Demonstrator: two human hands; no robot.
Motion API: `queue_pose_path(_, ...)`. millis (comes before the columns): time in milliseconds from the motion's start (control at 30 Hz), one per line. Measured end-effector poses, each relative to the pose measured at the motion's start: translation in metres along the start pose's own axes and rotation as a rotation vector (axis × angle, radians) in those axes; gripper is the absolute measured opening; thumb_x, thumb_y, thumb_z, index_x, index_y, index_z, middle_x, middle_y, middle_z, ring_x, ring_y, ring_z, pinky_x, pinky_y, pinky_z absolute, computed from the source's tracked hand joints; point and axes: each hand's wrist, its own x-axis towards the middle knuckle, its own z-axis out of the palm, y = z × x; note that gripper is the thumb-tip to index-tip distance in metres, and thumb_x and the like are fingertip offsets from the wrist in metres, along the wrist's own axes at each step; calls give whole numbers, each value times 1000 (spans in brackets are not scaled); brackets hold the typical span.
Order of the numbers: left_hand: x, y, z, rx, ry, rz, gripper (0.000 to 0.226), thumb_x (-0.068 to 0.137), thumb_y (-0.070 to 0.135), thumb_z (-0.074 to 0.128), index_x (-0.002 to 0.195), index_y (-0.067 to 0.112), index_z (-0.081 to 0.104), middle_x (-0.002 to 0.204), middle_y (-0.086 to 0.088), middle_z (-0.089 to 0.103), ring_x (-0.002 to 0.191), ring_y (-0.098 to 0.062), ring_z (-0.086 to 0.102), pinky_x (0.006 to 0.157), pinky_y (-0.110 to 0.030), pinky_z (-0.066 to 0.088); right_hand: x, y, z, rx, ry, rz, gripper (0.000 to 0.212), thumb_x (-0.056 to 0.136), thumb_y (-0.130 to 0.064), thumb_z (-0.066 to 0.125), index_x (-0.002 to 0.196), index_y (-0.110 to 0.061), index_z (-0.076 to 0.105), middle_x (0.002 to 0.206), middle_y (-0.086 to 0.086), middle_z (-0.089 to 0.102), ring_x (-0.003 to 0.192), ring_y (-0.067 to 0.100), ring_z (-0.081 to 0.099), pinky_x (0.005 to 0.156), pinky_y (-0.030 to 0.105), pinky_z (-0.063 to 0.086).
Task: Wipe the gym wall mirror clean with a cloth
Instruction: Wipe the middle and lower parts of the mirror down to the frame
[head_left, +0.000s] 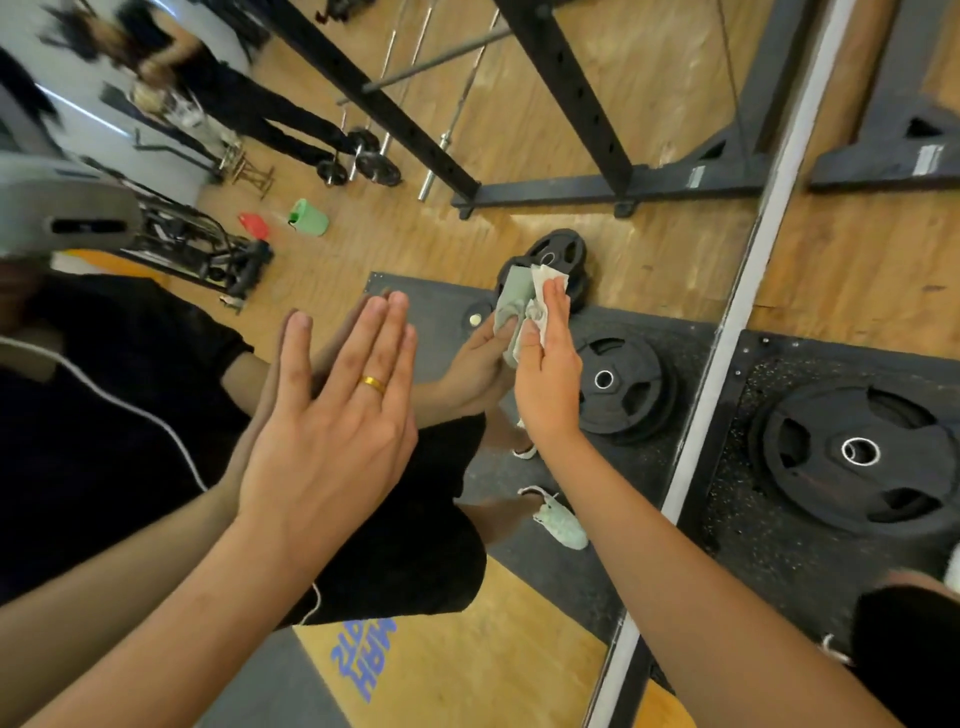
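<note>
The wall mirror (597, 119) fills the left and middle of the head view, down to its pale bottom frame (748, 291). My left hand (332, 410), with a gold ring, lies flat against the glass, fingers straight and together. My right hand (545, 374) presses a crumpled pale green-and-white cloth (540, 283) against the mirror with straight fingers; the thumb side is hidden. Both hands and the cloth are doubled by their reflections in the glass.
A black weight plate (852, 452) lies on the speckled rubber mat (769, 561) just below the mirror frame. A black rack base (904, 150) stands on the wood floor at upper right. The reflection shows a rack, barbells, plates, a green bucket and another person far off.
</note>
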Motion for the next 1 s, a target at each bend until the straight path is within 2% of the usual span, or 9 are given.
queue_pose_path(167, 1, 2, -15, -15, -93, 8, 69, 107, 37, 32, 161, -4, 19, 170, -27, 2, 160, -35, 3, 124, -67, -3, 4, 5, -10, -80, -70, -28, 54, 111, -17, 40, 163, -18, 23, 171, -4, 17, 149, -3, 13, 112, -1, 11)
queue_pose_path(267, 3, -2, -27, -101, -135, 68, 71, 103, 41, 41, 158, -3, 32, 170, -24, 11, 159, -36, 7, 126, -58, -6, 4, 4, -12, -111, -130, -65, 54, 111, -16, 40, 162, -14, 23, 171, -1, 16, 152, 1, 8, 113, 0, 8)
queue_pose_path(367, 33, -8, -35, -91, -112, 234, 71, 102, 41, 42, 158, -2, 31, 169, -20, 17, 158, -33, 13, 128, -49, -8, 12, 3, -15, -138, -161, -96, 54, 111, -17, 40, 163, -16, 24, 171, -3, 17, 156, 5, 8, 113, 0, 8)
queue_pose_path(500, 111, -20, -25, 56, -117, 337, 70, 105, 44, 28, 158, -2, 24, 168, -22, 19, 158, -34, 15, 127, -51, -10, 35, 6, -19, -106, -153, -126, 54, 111, -15, 41, 162, -12, 25, 169, -4, 17, 156, 7, 9, 118, 5, 10)
queue_pose_path(600, 136, -16, -11, 177, -193, 303, 78, 106, 50, 8, 162, -4, 11, 170, -26, 0, 159, -37, 0, 126, -61, -5, 55, 27, -31, -65, -121, -46, 53, 111, -16, 41, 162, -14, 25, 166, -10, 19, 152, 0, 8, 120, 7, 11)
queue_pose_path(667, 136, -10, -1, 211, -205, 299, 81, 105, 52, 3, 160, -7, 1, 168, -29, -11, 158, -41, -8, 124, -65, -3, 67, 49, -40, -54, -68, 91, 53, 112, -18, 40, 162, -14, 25, 169, -4, 20, 153, 3, 11, 126, 22, 17)
queue_pose_path(767, 140, -9, 8, 153, -196, 303, 80, 106, 50, 11, 159, -10, 7, 168, -30, -7, 158, -42, -4, 123, -67, 3, 84, 50, -35, -17, 40, 235, 54, 112, -21, 39, 163, -17, 24, 171, 0, 19, 156, 15, 21, 125, 38, 25)
queue_pose_path(900, 141, -7, 5, 88, -160, 327, 76, 105, 44, 25, 157, -12, 20, 168, -31, 4, 158, -42, 5, 122, -69, 8, 89, -4, -12, 91, 13, -67, 53, 111, -18, 41, 162, -17, 26, 165, -14, 14, 158, 9, 8, 126, 22, 16)
queue_pose_path(1000, 143, -5, 10, 80, -149, 325, 75, 105, 43, 29, 157, -10, 22, 168, -30, 7, 158, -42, 8, 122, -70, 8, 99, 10, -14, 38, -59, -280, 56, 108, -14, 42, 160, -22, 22, 163, -18, 14, 158, 10, 7, 127, 23, 15)
